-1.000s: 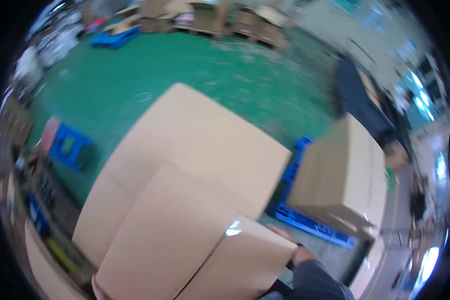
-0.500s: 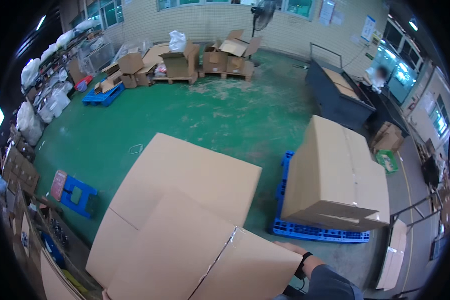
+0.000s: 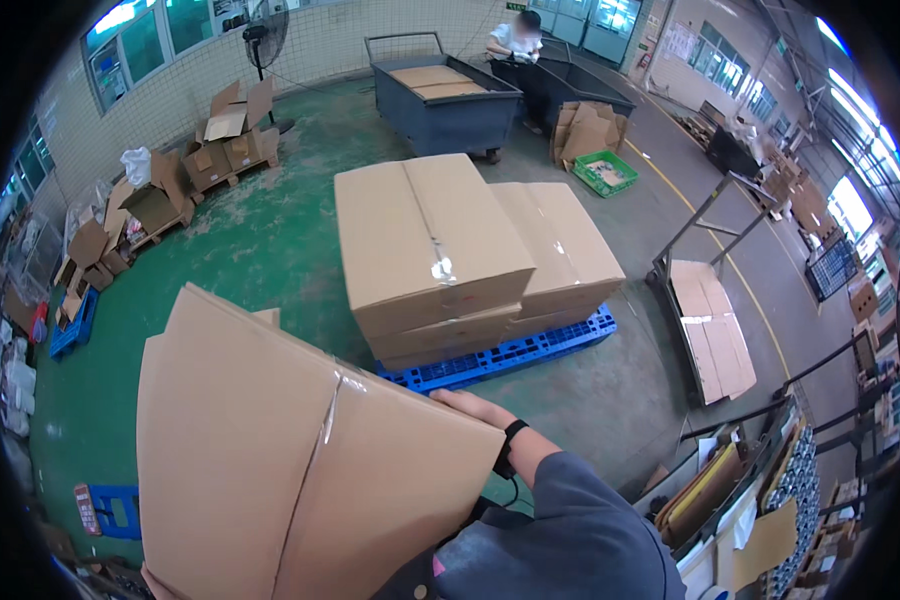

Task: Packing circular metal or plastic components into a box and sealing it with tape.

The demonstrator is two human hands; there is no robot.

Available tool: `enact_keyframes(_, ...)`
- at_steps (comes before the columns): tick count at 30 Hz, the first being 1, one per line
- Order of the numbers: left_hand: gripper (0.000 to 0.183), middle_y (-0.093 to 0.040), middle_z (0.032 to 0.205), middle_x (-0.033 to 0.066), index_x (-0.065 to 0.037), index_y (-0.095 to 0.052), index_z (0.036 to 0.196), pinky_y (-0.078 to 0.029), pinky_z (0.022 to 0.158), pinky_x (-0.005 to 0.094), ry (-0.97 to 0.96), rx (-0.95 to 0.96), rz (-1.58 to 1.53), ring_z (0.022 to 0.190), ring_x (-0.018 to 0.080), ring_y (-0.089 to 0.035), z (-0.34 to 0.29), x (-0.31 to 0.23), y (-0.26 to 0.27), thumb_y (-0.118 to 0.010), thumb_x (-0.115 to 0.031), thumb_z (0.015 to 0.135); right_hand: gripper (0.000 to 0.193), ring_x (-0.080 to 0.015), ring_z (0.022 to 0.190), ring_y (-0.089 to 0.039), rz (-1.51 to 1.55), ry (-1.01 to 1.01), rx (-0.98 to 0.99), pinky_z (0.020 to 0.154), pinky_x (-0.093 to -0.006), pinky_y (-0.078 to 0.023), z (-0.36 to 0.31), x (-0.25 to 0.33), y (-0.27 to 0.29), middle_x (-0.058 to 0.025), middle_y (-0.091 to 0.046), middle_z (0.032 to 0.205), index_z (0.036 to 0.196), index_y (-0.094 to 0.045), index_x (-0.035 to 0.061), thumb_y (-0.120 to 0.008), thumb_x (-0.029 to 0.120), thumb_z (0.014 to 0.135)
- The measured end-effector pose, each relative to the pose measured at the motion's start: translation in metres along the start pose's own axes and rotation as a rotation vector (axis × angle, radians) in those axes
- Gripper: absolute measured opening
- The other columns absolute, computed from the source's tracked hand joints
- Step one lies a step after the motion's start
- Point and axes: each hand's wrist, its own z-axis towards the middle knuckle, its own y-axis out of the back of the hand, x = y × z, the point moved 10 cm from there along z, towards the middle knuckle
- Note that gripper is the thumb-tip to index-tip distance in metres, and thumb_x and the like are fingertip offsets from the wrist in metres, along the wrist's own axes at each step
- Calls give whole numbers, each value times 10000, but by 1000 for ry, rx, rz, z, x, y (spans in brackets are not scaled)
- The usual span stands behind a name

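Cardboard carton, brown and tape-sealed [image 3: 232,430], is held between the left hand [image 3: 154,584] and the right hand [image 3: 473,405]. Just beyond it, a blue plastic pallet [image 3: 562,342] bears stacked brown cardboard boxes [image 3: 432,235].

Wall side: windows [image 3: 140,60]; a standing fan [image 3: 267,32] near open cartons [image 3: 208,163] on a wooden pallet [image 3: 236,180];
Far middle: a grey wheeled cart [image 3: 450,124]; a person [image 3: 516,50] just beyond it, in a dark cap and white top;
Right: a green crate [image 3: 611,187] beside crumpled cardboard [image 3: 586,132]; a trolley [image 3: 676,328] bearing flattened cardboard [image 3: 712,330]
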Motion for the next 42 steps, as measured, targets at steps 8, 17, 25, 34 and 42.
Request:
enact_keyframes(8, 508, -598, 1164, 46, -100, -556, 1184, -470, 887, 339, -13, 25, 20, 1078, 206, -558, -106, 27, -160, -461, -510, 901, 392, -189, 858, -625, 33, 10, 61, 755, -346, -491, 5, 33, 174, -96, -670, 1000, 1036, -678, 38, -522, 366, 886)
enact_keyframes(17, 555, -580, 1234, 98, -68, -525, 1255, -449, 958, 370, 30, -151, -173, 1130, 245, -546, -190, 157, -256, -442, -503, 919, 371, -168, 856, -615, -21, -7, 68, 752, -332, -482, -34, 56, 403, -82, -673, 953, 1044, -671, 37, -509, 339, 902)
enact_keyframes(25, 507, -650, 1077, 76, -74, -605, 1126, -509, 861, 356, 95, -143, -213, 972, 236, -622, -307, 312, -381, -498, -509, 889, 364, -158, 806, -624, 140, -7, 88, 716, -312, -495, -109, 40, 599, -68, -669, 937, 1044, -646, 27, -471, 333, 954)
enact_keyframes(34, 315, -667, 869, 32, -101, -634, 914, -524, 736, 326, 99, -225, -227, 783, 184, -638, -421, 373, -581, -514, -392, 911, 344, -201, 987, -615, 232, -88, 18, 806, -342, -511, -205, 93, 754, -121, -632, 1121, 1214, -546, 20, -451, 243, 970)
enact_keyframes(42, 320, -670, 846, 50, -99, -632, 882, -522, 710, 354, 223, -123, -122, 745, 198, -639, -396, 465, -809, -468, -371, 918, 473, -235, 990, -603, -176, 154, 79, 832, -376, -501, -159, 136, 994, -115, -611, 1160, 1285, -494, 29, -379, 383, 992)
